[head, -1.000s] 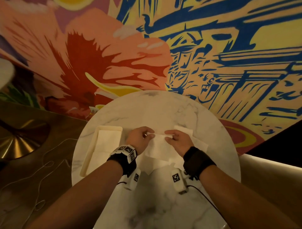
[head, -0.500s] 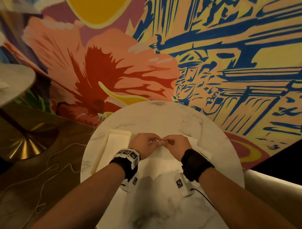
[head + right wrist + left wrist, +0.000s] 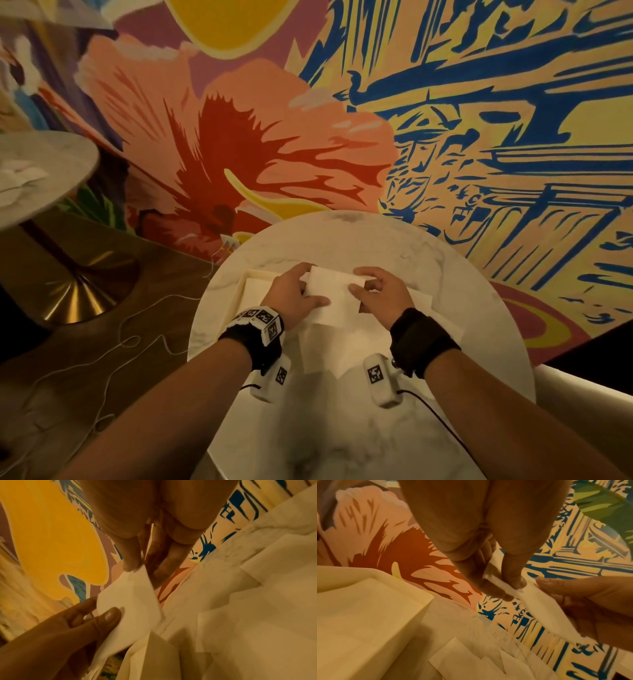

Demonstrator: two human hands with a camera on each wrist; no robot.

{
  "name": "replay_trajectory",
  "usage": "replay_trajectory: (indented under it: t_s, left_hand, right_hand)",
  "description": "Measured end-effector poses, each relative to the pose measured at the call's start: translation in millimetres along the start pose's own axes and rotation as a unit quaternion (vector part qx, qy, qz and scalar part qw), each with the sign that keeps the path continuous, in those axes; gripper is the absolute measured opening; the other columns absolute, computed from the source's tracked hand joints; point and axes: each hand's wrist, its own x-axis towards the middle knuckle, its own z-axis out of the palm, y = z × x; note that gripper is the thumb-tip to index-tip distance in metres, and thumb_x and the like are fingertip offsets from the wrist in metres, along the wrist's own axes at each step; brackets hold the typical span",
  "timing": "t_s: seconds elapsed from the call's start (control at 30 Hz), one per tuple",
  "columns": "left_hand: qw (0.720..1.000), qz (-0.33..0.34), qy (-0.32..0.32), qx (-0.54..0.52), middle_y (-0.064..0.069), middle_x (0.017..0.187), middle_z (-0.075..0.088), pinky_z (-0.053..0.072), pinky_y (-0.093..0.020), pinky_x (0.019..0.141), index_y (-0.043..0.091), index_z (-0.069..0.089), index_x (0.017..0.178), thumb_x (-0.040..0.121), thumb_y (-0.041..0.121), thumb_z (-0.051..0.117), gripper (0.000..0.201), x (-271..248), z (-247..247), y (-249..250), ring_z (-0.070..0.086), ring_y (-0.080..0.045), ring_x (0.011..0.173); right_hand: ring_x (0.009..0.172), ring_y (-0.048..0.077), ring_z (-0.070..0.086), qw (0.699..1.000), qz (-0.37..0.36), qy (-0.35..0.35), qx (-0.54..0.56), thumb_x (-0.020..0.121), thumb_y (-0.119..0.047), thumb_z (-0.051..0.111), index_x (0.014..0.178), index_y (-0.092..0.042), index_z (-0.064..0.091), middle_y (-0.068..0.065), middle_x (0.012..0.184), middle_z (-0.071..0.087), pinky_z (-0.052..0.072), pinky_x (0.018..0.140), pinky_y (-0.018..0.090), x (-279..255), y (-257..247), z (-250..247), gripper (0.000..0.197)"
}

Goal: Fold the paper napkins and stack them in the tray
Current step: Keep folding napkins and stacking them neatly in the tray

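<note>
Right hand (image 3: 154, 555) pinching the top corner of a white folded napkin (image 3: 130, 608); left hand (image 3: 68, 628) gripping its lower left edge, above loose napkins (image 3: 257, 628) lying right.

A round marble table (image 3: 342, 236) bears a cream tray (image 3: 255, 274) and loose paper napkins (image 3: 329, 346)

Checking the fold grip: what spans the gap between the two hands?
Head view: the folded paper napkin, pinched by the left hand and the right hand, held above loose napkins.
</note>
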Motion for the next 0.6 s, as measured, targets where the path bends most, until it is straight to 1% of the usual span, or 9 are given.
replay_trajectory:
  t_s: [0.07,0.13,0.27,0.33,0.4,0.47,0.5,0.53,0.6]
  left_hand:
    - [0.999,-0.001,0.041,-0.018,0.008,0.082,0.07,0.051,-0.021,0.066,0.025,0.05,0.129,0.079,0.027,0.082,0.06,0,-7,-5,0.066,-0.005,0.077]
    - [0.997,-0.008,0.066,-0.03,0.01,0.077,0.069,0.047,-0.017,0.058,0.025,0.051,0.125,0.08,0.025,0.082,0.055,0,-14,-9,0.064,-0.002,0.072]
    - [0.996,-0.03,0.079,-0.024,0.001,0.082,0.071,0.043,-0.02,0.057,0.026,0.052,0.125,0.081,0.026,0.081,0.053,1,-35,-26,0.064,-0.01,0.073]
    - [0.997,-0.033,0.072,-0.024,0.0,0.084,0.071,0.048,-0.026,0.062,0.028,0.053,0.122,0.081,0.024,0.081,0.05,0,-47,-34,0.065,-0.015,0.077]
    - [0.997,-0.036,0.06,-0.03,0.001,0.088,0.071,0.051,-0.027,0.068,0.032,0.052,0.116,0.081,0.021,0.08,0.046,-2,-56,-42,0.065,-0.018,0.082]
    - [0.997,-0.04,0.058,-0.032,0.002,0.093,0.069,0.051,-0.026,0.071,0.033,0.052,0.114,0.081,0.02,0.081,0.046,-2,-63,-51,0.065,-0.018,0.087]
    - [0.997,-0.04,0.066,-0.028,0.002,0.096,0.069,0.052,-0.027,0.072,0.033,0.053,0.116,0.08,0.022,0.081,0.047,-1,-66,-56,0.064,-0.018,0.089]
    - [0.996,-0.039,0.078,-0.019,0.002,0.097,0.069,0.052,-0.028,0.075,0.031,0.055,0.119,0.08,0.023,0.081,0.048,-1,-70,-62,0.064,-0.017,0.089]
    - [0.993,-0.041,0.106,0.001,0.005,0.095,0.068,0.05,-0.029,0.079,0.029,0.056,0.123,0.082,0.023,0.079,0.048,2,-79,-75,0.063,-0.014,0.088]
  right_hand:
    - [0.09,0.023,0.067,0.999,0.018,-0.04,-0.001,0.082,-0.006,0.077,0.122,-0.024,0.056,0.011,0.099,0.067,0.056,0.059,0.024,-1,1,10,0.049]
    - [0.085,0.024,0.07,0.998,0.028,-0.064,-0.005,0.08,-0.001,0.076,0.126,-0.024,0.051,0.013,0.096,0.07,0.056,0.06,0.025,-1,5,21,0.057]
    - [0.071,0.023,0.072,0.996,0.022,-0.067,-0.057,0.086,-0.007,0.073,0.12,-0.017,0.057,0.012,0.087,0.072,0.057,0.063,0.028,8,9,40,0.039]
    - [0.074,0.022,0.071,0.995,0.005,-0.055,-0.08,0.087,-0.013,0.072,0.113,-0.02,0.061,0.01,0.092,0.07,0.056,0.061,0.026,17,7,49,0.029]
    - [0.075,0.021,0.069,0.993,-0.02,-0.05,-0.107,0.089,-0.017,0.07,0.103,-0.023,0.064,0.007,0.091,0.068,0.054,0.061,0.026,29,4,61,0.017]
    - [0.072,0.019,0.068,0.984,-0.049,-0.049,-0.163,0.09,-0.021,0.069,0.092,-0.024,0.067,0.002,0.08,0.068,0.055,0.067,0.03,42,-1,75,0.004]
    - [0.07,0.018,0.067,0.979,-0.062,-0.049,-0.188,0.09,-0.022,0.069,0.087,-0.024,0.068,-0.001,0.075,0.068,0.055,0.072,0.031,48,-3,82,0.003]
    - [0.07,0.018,0.065,0.976,-0.071,-0.048,-0.202,0.089,-0.023,0.07,0.085,-0.023,0.069,-0.002,0.073,0.067,0.055,0.075,0.031,53,-6,89,0.004]
    - [0.076,0.018,0.063,0.971,-0.081,-0.038,-0.22,0.088,-0.024,0.071,0.087,-0.02,0.071,-0.003,0.078,0.067,0.053,0.08,0.029,64,-9,103,0.004]
